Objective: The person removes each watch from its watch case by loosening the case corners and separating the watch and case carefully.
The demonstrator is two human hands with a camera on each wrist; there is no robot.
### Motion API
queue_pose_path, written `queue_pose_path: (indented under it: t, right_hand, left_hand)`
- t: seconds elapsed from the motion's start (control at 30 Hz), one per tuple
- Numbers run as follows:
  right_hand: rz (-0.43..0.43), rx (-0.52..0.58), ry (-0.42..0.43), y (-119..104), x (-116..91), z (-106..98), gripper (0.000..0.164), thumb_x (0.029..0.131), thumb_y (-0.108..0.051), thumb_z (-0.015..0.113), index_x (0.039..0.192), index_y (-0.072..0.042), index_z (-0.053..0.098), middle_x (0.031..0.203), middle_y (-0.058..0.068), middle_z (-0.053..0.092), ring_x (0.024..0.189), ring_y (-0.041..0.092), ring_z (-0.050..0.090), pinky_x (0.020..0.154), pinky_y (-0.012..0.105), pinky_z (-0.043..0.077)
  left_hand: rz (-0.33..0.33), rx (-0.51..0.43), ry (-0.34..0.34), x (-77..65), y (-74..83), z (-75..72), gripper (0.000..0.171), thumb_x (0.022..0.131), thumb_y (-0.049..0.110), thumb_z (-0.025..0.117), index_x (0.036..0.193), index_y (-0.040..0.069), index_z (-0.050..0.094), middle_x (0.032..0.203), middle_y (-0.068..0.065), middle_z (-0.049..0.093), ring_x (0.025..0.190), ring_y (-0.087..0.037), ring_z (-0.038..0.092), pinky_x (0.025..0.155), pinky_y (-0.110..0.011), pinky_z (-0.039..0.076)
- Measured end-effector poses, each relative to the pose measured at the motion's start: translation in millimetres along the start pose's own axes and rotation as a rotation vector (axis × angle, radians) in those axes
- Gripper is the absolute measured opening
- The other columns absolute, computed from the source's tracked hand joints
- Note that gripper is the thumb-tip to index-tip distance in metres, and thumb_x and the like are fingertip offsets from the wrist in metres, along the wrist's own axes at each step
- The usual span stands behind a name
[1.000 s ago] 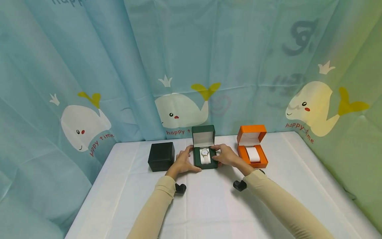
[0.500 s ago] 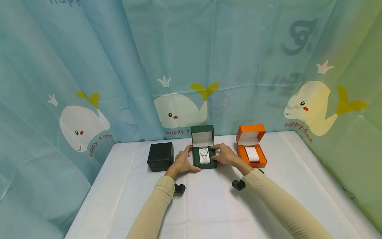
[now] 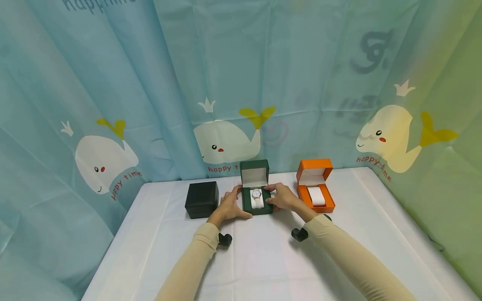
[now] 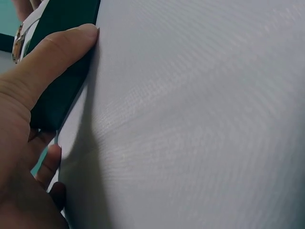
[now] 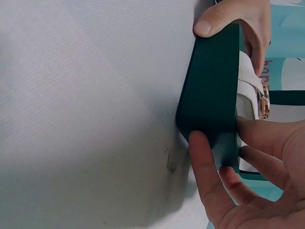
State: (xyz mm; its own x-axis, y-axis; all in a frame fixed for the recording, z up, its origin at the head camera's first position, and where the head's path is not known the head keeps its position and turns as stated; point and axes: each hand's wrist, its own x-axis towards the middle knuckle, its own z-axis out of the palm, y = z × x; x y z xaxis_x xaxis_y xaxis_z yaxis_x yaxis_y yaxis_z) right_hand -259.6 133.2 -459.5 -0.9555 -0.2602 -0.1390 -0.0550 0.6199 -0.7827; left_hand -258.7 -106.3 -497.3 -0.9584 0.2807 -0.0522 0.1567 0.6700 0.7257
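A dark green watch box [image 3: 246, 201] stands on the table with its lid raised against the back. In it lies a watch [image 3: 257, 194] with a round white dial and a pale strap, wrapped round a white cushion. My left hand [image 3: 228, 206] holds the box's left side, its thumb lying along the front face in the left wrist view. At the opposite side my right hand [image 3: 284, 197] grips the box. In the right wrist view, the thumb meets the top edge beside the watch [image 5: 264, 100], and a finger presses the box's lower corner.
Left of the hands sits a closed black box [image 3: 201, 199]. To the right, an orange box [image 3: 306, 195] stands open with a bare white cushion [image 3: 316, 196] inside. A blue curtain [image 3: 211, 83] with whale prints hangs right behind the white-covered table [image 3: 260, 259].
The head view has shifted slightly. Both hands keep the same hold on the green watch box, which stays in place.
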Motion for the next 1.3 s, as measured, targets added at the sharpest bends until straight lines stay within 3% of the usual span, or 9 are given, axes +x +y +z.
queue_pose_path:
  t: [0.37, 0.5, 0.7, 0.97, 1.3]
  right_hand:
    - [0.000, -0.013, 0.001, -2.2, -1.0, 1.1, 0.051, 0.092, 0.000, 0.074, 0.141, -0.004, 0.062, 0.136, 0.025, 0.057, 0.062, 0.023, 0.069, 0.060, 0.034, 0.060]
    - [-0.006, -0.017, 0.000, -2.4, -1.6, 1.6, 0.050, 0.092, 0.000, 0.074, 0.141, -0.004, 0.062, 0.136, 0.025, 0.056, 0.062, 0.021, 0.068, 0.060, 0.034, 0.060]
    - [-0.019, -0.017, 0.007, -1.7, -2.5, 1.4, 0.050, 0.092, 0.001, 0.074, 0.140, -0.002, 0.062, 0.135, 0.026, 0.057, 0.063, 0.019, 0.067, 0.059, 0.034, 0.060]
    - [-0.012, -0.018, 0.006, -0.9, -1.1, 2.5, 0.050, 0.092, 0.001, 0.074, 0.140, -0.002, 0.062, 0.136, 0.026, 0.057, 0.060, 0.021, 0.068, 0.058, 0.033, 0.059]
    - [-0.008, -0.008, 0.006, 0.4, 0.4, 3.4, 0.051, 0.092, 0.000, 0.074, 0.141, -0.003, 0.062, 0.137, 0.025, 0.057, 0.061, 0.023, 0.069, 0.058, 0.034, 0.059]
  left_hand:
    - [-0.011, 0.055, -0.036, -5.3, 5.8, -5.4, 0.123, 0.066, 0.040, 0.098, 0.162, 0.012, 0.028, 0.151, -0.021, 0.041, 0.135, -0.041, 0.041, 0.111, -0.058, 0.038]
    - [0.017, 0.040, -0.055, -9.1, 6.5, -11.6, 0.119, 0.068, 0.041, 0.097, 0.162, 0.011, 0.029, 0.153, -0.020, 0.041, 0.137, -0.041, 0.041, 0.110, -0.059, 0.038]
    - [0.063, -0.026, -0.036, -13.6, 7.0, -16.9, 0.105, 0.075, 0.039, 0.093, 0.158, 0.011, 0.036, 0.152, -0.018, 0.043, 0.131, -0.036, 0.051, 0.103, -0.053, 0.047]
    - [0.160, 0.016, 0.028, -16.9, 11.8, -19.0, 0.091, 0.078, 0.035, 0.092, 0.153, 0.013, 0.046, 0.149, -0.010, 0.051, 0.124, -0.035, 0.052, 0.098, -0.051, 0.047]
    - [0.233, 0.048, 0.035, -16.8, 19.1, -21.1, 0.075, 0.082, 0.031, 0.089, 0.146, 0.012, 0.055, 0.148, -0.008, 0.053, 0.122, -0.037, 0.054, 0.097, -0.053, 0.047]
